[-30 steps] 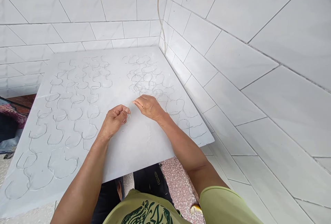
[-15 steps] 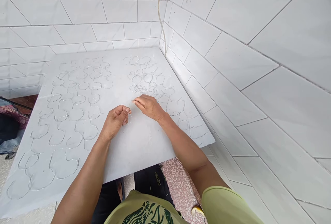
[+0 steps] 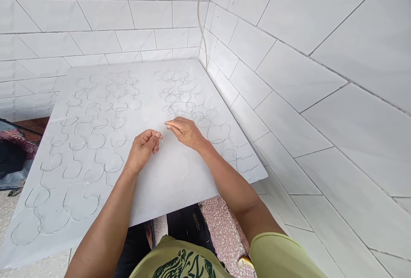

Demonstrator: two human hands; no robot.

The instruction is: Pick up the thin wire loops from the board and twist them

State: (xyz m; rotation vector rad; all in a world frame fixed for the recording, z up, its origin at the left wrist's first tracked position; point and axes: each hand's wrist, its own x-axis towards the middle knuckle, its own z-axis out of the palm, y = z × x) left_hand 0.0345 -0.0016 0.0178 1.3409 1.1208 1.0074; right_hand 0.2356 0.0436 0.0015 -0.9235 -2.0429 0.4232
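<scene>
A large white board (image 3: 173, 179) lies flat in front of me, covered with rows of thin bent wire loops (image 3: 96, 124). My left hand (image 3: 144, 146) is curled into a pinch on a thin wire piece (image 3: 160, 143) just above the board's middle. My right hand (image 3: 185, 131) rests a little to its right, fingers pressed together and pointing left toward the left hand, beside a second cluster of wire loops (image 3: 183, 96). Whether the right fingers hold any wire I cannot make out.
White tiled walls (image 3: 289, 68) close in behind and on the right. A pale cable (image 3: 199, 17) hangs down the corner. Speckled pink floor (image 3: 221, 226) shows below the board's near edge, and dark cloth items (image 3: 13, 154) lie at far left.
Both hands stay in nearly the same place; the right fingertips have shifted slightly left and up. The view has drifted a little.
</scene>
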